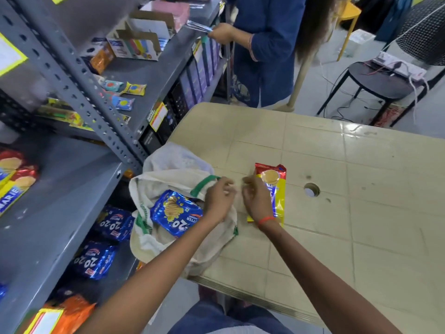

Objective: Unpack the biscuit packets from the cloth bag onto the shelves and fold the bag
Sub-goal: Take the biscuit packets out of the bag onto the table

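Hands over bag on table.
Left hand (219,198) pinched the bag (173,174) rim; right hand (256,201) half-curled, grip unclear; blue packet (175,212) just left.

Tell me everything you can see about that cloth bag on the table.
The cloth bag is off-white, soft woven fabric with green trim, crumpled and lying open at the beige table's left corner, beside the shelves. A blue biscuit packet sits in its mouth. The left hand rests on its rim.
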Action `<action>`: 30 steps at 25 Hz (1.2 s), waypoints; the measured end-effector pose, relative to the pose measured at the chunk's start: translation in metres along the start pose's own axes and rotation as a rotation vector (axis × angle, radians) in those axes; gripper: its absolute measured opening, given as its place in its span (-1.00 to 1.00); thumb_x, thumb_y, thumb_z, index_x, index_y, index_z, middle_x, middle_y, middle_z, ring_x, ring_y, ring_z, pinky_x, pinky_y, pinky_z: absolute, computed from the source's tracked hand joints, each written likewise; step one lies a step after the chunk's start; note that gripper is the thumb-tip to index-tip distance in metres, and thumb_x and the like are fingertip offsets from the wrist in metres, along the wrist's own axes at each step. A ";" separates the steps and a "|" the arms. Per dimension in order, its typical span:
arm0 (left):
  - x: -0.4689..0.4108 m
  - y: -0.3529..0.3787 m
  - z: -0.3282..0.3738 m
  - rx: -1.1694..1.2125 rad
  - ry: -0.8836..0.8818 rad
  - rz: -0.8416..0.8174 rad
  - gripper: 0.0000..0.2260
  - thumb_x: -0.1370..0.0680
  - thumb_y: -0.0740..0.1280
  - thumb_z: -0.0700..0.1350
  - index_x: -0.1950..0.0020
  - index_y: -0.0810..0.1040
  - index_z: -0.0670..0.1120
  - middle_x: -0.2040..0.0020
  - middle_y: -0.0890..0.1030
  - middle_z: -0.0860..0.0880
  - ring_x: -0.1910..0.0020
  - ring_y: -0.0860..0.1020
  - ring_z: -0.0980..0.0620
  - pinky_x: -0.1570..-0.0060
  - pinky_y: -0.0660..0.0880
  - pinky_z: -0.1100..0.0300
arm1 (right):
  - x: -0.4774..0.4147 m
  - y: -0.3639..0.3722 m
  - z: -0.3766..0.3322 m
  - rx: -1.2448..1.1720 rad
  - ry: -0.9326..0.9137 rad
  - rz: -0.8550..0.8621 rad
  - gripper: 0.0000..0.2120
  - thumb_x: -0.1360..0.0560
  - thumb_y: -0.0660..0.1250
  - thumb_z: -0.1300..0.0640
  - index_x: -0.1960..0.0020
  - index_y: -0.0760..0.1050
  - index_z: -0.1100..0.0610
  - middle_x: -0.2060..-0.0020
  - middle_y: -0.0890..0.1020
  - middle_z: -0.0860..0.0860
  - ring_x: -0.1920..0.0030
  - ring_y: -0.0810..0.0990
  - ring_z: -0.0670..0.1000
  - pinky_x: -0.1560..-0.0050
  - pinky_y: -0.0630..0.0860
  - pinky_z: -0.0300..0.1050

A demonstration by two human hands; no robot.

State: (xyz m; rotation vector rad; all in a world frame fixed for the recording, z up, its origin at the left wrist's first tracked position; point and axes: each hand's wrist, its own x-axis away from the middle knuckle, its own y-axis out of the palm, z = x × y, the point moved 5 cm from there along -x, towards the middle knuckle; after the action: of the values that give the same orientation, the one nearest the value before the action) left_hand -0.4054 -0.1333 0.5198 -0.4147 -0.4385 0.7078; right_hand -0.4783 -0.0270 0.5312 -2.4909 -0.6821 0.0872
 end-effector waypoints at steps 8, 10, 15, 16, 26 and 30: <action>0.081 -0.117 -0.127 0.004 -0.570 0.320 -0.56 -0.49 0.36 -0.20 -0.33 0.35 -0.25 -0.30 0.47 -0.26 -0.24 0.48 -0.22 -0.18 0.44 0.03 | 0.028 0.142 -0.050 0.361 -0.097 -0.608 -0.61 -0.53 0.26 0.17 -0.31 0.38 0.29 -0.23 0.55 0.25 -0.23 0.52 0.25 -0.16 0.43 -0.01; 0.069 -0.106 -0.127 0.051 -0.612 0.248 -0.57 -0.51 0.34 -0.21 -0.33 0.35 -0.28 -0.29 0.49 -0.27 -0.23 0.51 -0.23 -0.19 0.46 0.02 | 0.016 0.142 -0.037 0.456 -0.059 -0.597 -0.58 -0.53 0.27 0.10 -0.32 0.38 0.27 -0.25 0.55 0.24 -0.24 0.52 0.24 -0.17 0.45 0.00; 0.061 -0.118 -0.131 0.650 -0.704 0.351 -0.60 -0.47 0.34 -0.36 -0.29 0.39 -0.30 -0.13 0.57 -0.24 -0.07 0.59 -0.16 -0.12 0.55 -0.06 | 0.030 0.153 -0.038 0.381 -0.068 -0.708 -0.52 -0.46 0.37 0.14 -0.34 0.39 0.23 -0.30 0.52 0.19 -0.28 0.50 0.18 -0.18 0.41 -0.08; 0.062 -0.125 -0.126 0.650 -0.651 0.373 -0.60 -0.46 0.37 -0.36 -0.28 0.40 -0.29 -0.12 0.58 -0.21 -0.06 0.59 -0.15 -0.12 0.55 -0.05 | 0.031 0.150 -0.040 0.319 -0.064 -0.693 -0.53 -0.44 0.40 0.14 -0.31 0.41 0.23 -0.26 0.55 0.19 -0.25 0.52 0.18 -0.14 0.42 -0.10; 0.047 -0.175 -0.038 0.285 -0.170 0.301 -0.71 -0.44 0.38 0.04 -0.08 0.41 -0.01 -0.03 0.61 -0.03 0.04 0.60 -0.03 -0.01 0.54 0.09 | 0.020 0.086 -0.079 -0.365 0.056 -0.546 -0.67 -0.39 0.48 -0.01 -0.03 0.47 0.12 0.26 0.64 -0.04 0.24 0.64 -0.06 0.28 0.55 -0.22; 0.032 -0.189 -0.059 0.629 -0.614 0.098 -0.65 -0.54 0.17 0.10 -0.20 0.45 -0.09 -0.10 0.61 -0.16 0.15 0.60 -0.03 0.18 0.50 0.13 | 0.022 0.084 -0.077 -0.298 0.038 -0.695 -0.76 -0.46 0.43 0.10 -0.05 0.42 0.07 0.22 0.70 -0.09 0.25 0.65 -0.12 0.29 0.56 -0.25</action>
State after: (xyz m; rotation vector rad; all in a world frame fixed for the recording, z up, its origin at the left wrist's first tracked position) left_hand -0.2540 -0.2535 0.5732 0.3936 -0.7390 1.0218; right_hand -0.4054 -0.1148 0.5540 -2.3605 -1.5912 -0.3401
